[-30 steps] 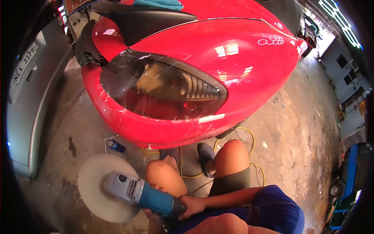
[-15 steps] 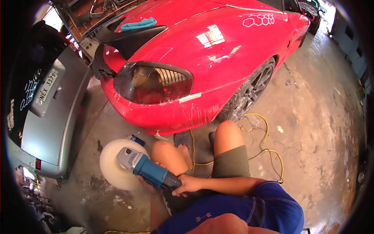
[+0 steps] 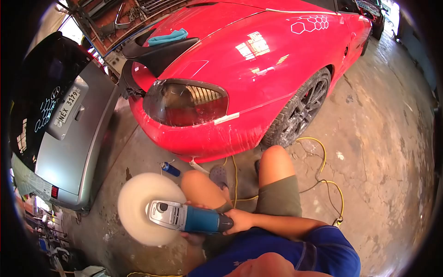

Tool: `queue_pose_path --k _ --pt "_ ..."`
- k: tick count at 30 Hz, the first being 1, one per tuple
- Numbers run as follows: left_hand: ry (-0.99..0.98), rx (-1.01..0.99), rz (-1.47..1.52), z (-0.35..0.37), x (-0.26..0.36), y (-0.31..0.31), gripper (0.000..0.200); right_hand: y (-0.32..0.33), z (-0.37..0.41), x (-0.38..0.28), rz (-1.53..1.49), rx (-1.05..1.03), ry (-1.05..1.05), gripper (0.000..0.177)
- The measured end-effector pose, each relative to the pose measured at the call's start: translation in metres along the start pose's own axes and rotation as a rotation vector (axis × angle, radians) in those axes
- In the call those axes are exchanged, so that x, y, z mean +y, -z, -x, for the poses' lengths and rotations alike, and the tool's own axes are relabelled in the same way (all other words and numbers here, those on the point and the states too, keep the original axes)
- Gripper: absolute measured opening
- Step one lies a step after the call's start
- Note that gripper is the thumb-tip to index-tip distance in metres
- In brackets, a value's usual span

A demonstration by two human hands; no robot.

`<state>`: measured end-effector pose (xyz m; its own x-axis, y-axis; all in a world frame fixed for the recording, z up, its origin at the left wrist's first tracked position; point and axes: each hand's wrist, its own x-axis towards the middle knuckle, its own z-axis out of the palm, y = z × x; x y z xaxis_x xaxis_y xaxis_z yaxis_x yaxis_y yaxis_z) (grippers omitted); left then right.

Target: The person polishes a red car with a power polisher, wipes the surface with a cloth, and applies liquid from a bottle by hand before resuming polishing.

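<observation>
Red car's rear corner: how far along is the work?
The upper fender looks done: glossy, with crisp reflections. In hand: the polisher, gripped by left hand and right hand, its pad off the car. Probably remaining: whitish streaks on the bumper.

The license plate [image 3: 68, 107] on the silver car [image 3: 69, 152] reads "NEX 3179".

Lighting: bright daylight, which burned out to white at the opening [image 3: 393, 18], far right; a paler glow showed far left. Reflections: hard white patches glared on the red car [image 3: 249, 92]; a soft sheen lay on the silver vehicle [image 3: 69, 159]. Shadow: floor [image 3: 374, 134] darkened between the vehicles. Optics: edges bowed and stretched, corners fell black. Focus: car fairly crisp; pale round pad [image 3: 131, 207] blurred smooth.
</observation>
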<state>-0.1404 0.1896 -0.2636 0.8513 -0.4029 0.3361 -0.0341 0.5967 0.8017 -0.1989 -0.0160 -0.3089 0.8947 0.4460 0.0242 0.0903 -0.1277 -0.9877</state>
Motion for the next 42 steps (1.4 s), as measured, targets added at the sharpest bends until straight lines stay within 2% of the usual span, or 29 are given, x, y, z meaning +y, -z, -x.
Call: queue_pose_path --k 5,8,11,15,16,19,21,23,25,26,27,28,29,31,33,35,37,38,39,41,42 --pt "0.095 0.107 0.072 0.0 -0.014 0.02 0.122 -0.007 -0.003 0.007 0.032 0.106 -0.074 0.044" --pt "0.125 0.143 0.071 0.0 -0.02 0.03 0.122 0.0 -0.006 -0.003 0.057 0.082 -0.225 0.047" --pt "0.121 0.082 0.063 -0.006 -0.018 0.03 0.122 0.001 -0.011 0.002 0.006 0.052 -0.131 0.049" --pt "0.113 -0.068 0.029 -0.021 -0.019 0.021 0.125 0.016 -0.015 0.014 -0.16 -0.22 -0.078 0.046" --pt "0.111 -0.105 0.017 -0.026 -0.02 0.017 0.126 0.017 -0.013 0.012 -0.159 -0.139 -0.064 0.046" --pt "0.247 0.001 0.084 -0.038 -0.024 0.0 0.129 0.019 -0.001 -0.014 -0.159 0.076 -0.08 0.044" --pt "0.225 0.068 0.001 -0.059 -0.024 -0.012 0.114 0.025 0.002 -0.033 -0.154 0.179 -0.177 0.042" --pt "0.197 0.146 -0.071 -0.087 -0.02 -0.027 0.101 0.026 0.007 -0.046 -0.132 0.289 -0.27 0.047" --pt "0.302 -0.013 -0.095 -0.123 0.0 -0.059 0.084 0.033 0.015 -0.072 -0.161 0.46 -0.26 0.044" --pt "0.269 -0.074 -0.075 -0.139 0.012 -0.081 0.079 0.038 0.02 -0.083 -0.166 0.541 -0.24 0.039" --pt "0.236 -0.136 -0.053 -0.155 0.02 -0.103 0.074 0.045 0.025 -0.099 -0.105 0.629 -0.184 0.044" --pt "0.206 -0.233 -0.032 -0.17 0.022 -0.118 0.077 0.053 0.032 -0.113 -0.047 0.719 -0.128 0.049" --pt "0.178 -0.331 -0.008 -0.183 0.022 -0.131 0.08 0.062 0.046 -0.118 0.006 0.741 -0.17 0.067" --pt "0.157 -0.518 0.012 -0.214 0.016 -0.159 0.096 0.069 0.058 -0.139 -0.003 1.012 -0.058 0.078" --pt "0.146 -0.424 0.125 -0.228 0.017 -0.203 0.108 0.081 0.071 -0.156 -0.096 1.208 -0.083 0.076" --pt "0.101 -0.438 0.161 -0.252 0.003 -0.231 0.116 0.098 0.067 -0.197 0.018 1.269 -0.166 0.071" --pt "0.056 -0.412 0.207 -0.271 -0.017 -0.249 0.11 0.117 0.067 -0.212 0.087 1.276 -0.234 0.066" --pt "0.128 -0.448 0.311 -0.28 -0.02 -0.251 0.105 0.123 0.063 -0.217 0.131 1.296 -0.25 0.059" --pt "0.196 -0.483 0.415 -0.29 -0.021 -0.252 0.099 0.131 0.058 -0.22 0.175 1.303 -0.291 0.061" --pt "0.213 -0.469 0.465 -0.3 -0.03 -0.252 0.096 0.14 0.053 -0.223 0.259 1.312 -0.39 0.064" --pt "0.219 -0.464 0.488 -0.306 -0.034 -0.252 0.095 0.145 0.05 -0.221 0.292 1.346 -0.395 0.059"
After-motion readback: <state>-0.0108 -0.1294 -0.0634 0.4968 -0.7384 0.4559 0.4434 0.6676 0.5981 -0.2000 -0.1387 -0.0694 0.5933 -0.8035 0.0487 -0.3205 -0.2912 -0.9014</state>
